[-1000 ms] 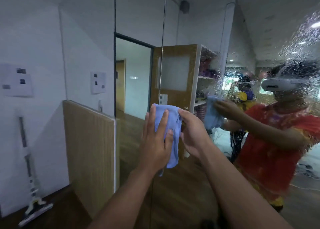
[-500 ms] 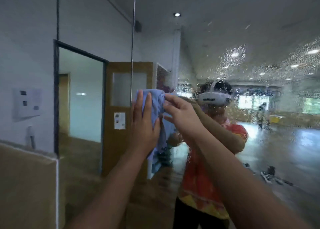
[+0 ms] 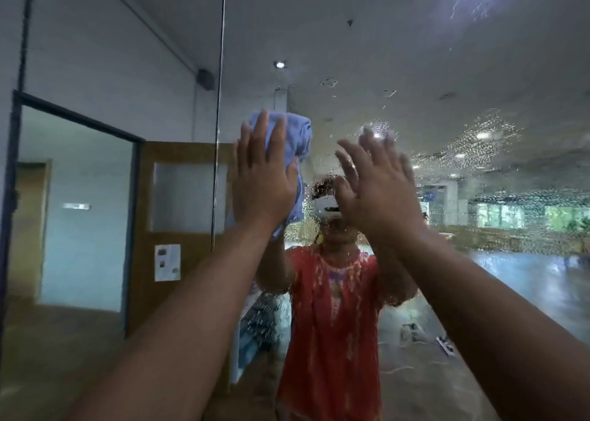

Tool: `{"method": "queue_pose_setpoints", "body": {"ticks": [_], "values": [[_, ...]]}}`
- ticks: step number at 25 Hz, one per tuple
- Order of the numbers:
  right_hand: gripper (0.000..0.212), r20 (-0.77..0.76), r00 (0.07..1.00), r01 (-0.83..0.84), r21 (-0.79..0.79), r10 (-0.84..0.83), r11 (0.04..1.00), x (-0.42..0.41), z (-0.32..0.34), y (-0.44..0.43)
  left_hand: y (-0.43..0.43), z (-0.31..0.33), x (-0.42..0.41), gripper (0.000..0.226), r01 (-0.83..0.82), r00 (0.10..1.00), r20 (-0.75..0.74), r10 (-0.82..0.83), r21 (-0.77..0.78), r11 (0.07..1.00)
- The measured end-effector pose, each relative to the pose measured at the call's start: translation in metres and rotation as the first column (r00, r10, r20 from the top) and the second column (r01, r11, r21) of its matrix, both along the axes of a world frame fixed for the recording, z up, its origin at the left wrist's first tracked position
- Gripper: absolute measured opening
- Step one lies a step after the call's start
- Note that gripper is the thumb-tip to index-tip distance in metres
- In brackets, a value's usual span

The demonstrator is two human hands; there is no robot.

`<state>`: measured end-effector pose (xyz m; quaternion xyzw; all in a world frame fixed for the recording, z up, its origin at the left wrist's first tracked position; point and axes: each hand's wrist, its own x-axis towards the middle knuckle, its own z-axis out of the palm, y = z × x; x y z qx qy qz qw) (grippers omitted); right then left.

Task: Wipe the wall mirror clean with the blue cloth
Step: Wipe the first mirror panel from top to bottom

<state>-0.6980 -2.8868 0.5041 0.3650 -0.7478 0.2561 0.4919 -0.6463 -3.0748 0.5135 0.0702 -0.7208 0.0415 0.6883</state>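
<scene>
at mirror (image 3: 415,53): one cloth (image 3: 298,140), two hands (image 3: 261,184) (image 3: 380,194)

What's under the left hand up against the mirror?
A blue cloth, pressed under the left hand, fingers straight; it pokes out above the hand and hangs below it. The mirror behind the cloth is covered, so droplets there cannot be seen.

No text, number or brand can be read. Below and to the left of the left hand (image 3: 261,178), a white paper sheet (image 3: 167,262) is stuck on the brown door (image 3: 143,293). It has a few dark marks, too blurred to read. Just right of the right hand (image 3: 380,191) a small blue round sign (image 3: 431,195) shows in the reflection, also not readable.
</scene>
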Motion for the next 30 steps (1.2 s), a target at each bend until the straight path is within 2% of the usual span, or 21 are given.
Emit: {"method": "queue_pose_setpoints", "body": {"ticks": [2, 4, 9, 12, 15, 18, 22, 24, 26, 28, 30], "values": [[0.066, -0.041, 0.984, 0.177, 0.038, -0.175, 0.983, -0.018, 0.0, 0.007, -0.002, -0.006, -0.003, 0.052, -0.059, 0.995, -0.084, 0.052, -0.078, 0.995], [0.069, -0.043, 0.973, 0.229, 0.071, -0.226, 0.971, -0.03, -0.002, 0.007, -0.004, -0.006, -0.003, 0.047, -0.103, 0.992, -0.086, 0.094, -0.106, 0.989], [0.07, -0.049, 0.969, 0.246, 0.063, -0.243, 0.967, -0.037, -0.005, 0.002, 0.001, -0.026, -0.001, 0.069, -0.2, 0.976, 0.073, 0.207, -0.088, 0.976], [0.071, -0.038, 0.972, 0.234, 0.077, -0.232, 0.969, -0.035, -0.004, 0.003, -0.007, -0.061, 0.008, 0.07, -0.202, 0.966, 0.141, 0.216, -0.105, 0.974], [0.071, -0.029, 0.974, 0.228, 0.103, -0.227, 0.968, -0.034, -0.005, 0.005, -0.03, -0.071, 0.023, 0.066, -0.16, 0.975, 0.15, 0.162, -0.028, 0.987], [0.07, -0.041, 0.974, 0.226, 0.091, -0.223, 0.97, -0.033, -0.006, 0.004, -0.043, -0.028, 0.028, 0.064, -0.131, 0.989, 0.078, 0.124, 0.09, 0.987], [0.069, -0.066, 0.977, 0.207, 0.057, -0.204, 0.977, -0.038, -0.007, 0.0, -0.029, 0.082, 0.018, 0.061, -0.113, 0.994, 0.027, 0.11, 0.172, 0.979], [0.069, -0.108, 0.975, 0.194, 0.005, -0.193, 0.981, -0.041, -0.009, -0.003, -0.006, 0.12, 0.006, 0.063, -0.125, 0.992, 0.043, 0.122, 0.095, 0.988], [0.068, -0.126, 0.973, 0.191, -0.014, -0.191, 0.981, -0.044, -0.009, -0.004, 0.021, 0.12, -0.011, 0.065, -0.121, 0.99, 0.066, 0.123, -0.032, 0.992], [0.067, -0.132, 0.974, 0.184, -0.012, -0.184, 0.983, -0.045, -0.009, -0.003, 0.037, 0.078, -0.019, 0.066, -0.094, 0.989, 0.099, 0.108, -0.132, 0.987], [0.068, -0.124, 0.976, 0.179, -0.012, -0.179, 0.984, -0.044, -0.009, -0.001, 0.034, 0.021, -0.015, 0.065, -0.094, 0.984, 0.137, 0.117, -0.164, 0.982]]}}
